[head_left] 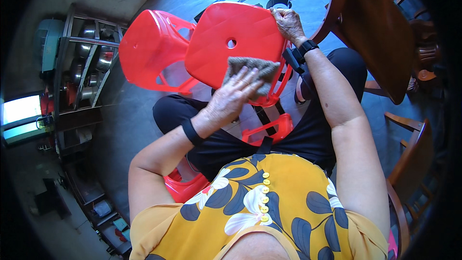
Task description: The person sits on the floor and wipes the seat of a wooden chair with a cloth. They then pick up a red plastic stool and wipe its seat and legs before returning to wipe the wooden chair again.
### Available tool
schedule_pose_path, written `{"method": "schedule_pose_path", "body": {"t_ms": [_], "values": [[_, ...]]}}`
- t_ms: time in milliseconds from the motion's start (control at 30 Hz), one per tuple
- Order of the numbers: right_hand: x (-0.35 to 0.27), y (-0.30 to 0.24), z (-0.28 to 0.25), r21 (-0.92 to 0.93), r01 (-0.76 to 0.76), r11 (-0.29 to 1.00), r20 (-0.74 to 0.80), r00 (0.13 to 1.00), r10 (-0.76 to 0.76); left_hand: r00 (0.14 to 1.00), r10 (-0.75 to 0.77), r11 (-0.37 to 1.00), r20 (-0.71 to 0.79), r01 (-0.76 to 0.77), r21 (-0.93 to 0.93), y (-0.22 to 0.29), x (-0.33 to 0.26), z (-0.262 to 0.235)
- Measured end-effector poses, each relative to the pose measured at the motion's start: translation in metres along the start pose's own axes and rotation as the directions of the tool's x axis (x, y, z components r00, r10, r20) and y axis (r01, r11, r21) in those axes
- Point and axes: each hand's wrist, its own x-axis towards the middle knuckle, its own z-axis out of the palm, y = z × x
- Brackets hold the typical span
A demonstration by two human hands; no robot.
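A red plastic stool (209,43) with a hole in its seat is tipped in front of me, its seat turned up toward me. My left hand (233,94) has a grey-brown cloth (255,67) under its extended fingers, pressed against the near part of the seat. At the far right corner, my right hand (288,23) is closed around the seat's edge. Its fingertips are partly hidden behind the rim. The stool's legs are mostly hidden beneath the seat and between my knees.
A second red stool (144,50) lies on its side at the left, against the first. Part of another red seat (187,188) shows under me. Wooden chairs (409,159) and a dark wooden table (375,33) stand at the right. A metal rack (91,43) with pots is on the left.
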Motion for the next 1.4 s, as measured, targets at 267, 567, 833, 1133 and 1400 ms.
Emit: {"method": "schedule_pose_path", "body": {"t_ms": [267, 567, 833, 1133, 1400], "values": [[-0.001, -0.002, 0.001, 0.030, -0.069, 0.997, -0.017, 0.997, 0.069, 0.947, -0.258, 0.964, -0.190, 0.265, 0.011, -0.161, 0.072, -0.009], [0.003, 0.037, 0.013, -0.742, 0.320, 0.590, -0.012, 0.873, -0.488, 0.975, -0.103, 0.994, -0.195, 0.106, 0.006, -0.087, 0.134, 0.013], [0.010, 0.045, 0.020, -0.635, 0.261, 0.727, -0.089, 0.910, -0.404, 0.998, 0.060, 0.998, -0.024, -0.061, -0.019, 0.001, 0.044, -0.002], [0.008, 0.043, 0.021, -0.150, 0.088, 0.985, -0.187, 0.976, -0.115, 0.989, -0.022, 1.000, -0.144, 0.023, 0.000, -0.031, 0.117, 0.008], [-0.002, 0.027, 0.011, -0.551, 0.229, 0.802, -0.138, 0.923, -0.359, 0.956, 0.019, 0.996, -0.294, 0.007, 0.087, -0.097, 0.186, 0.018]]}}
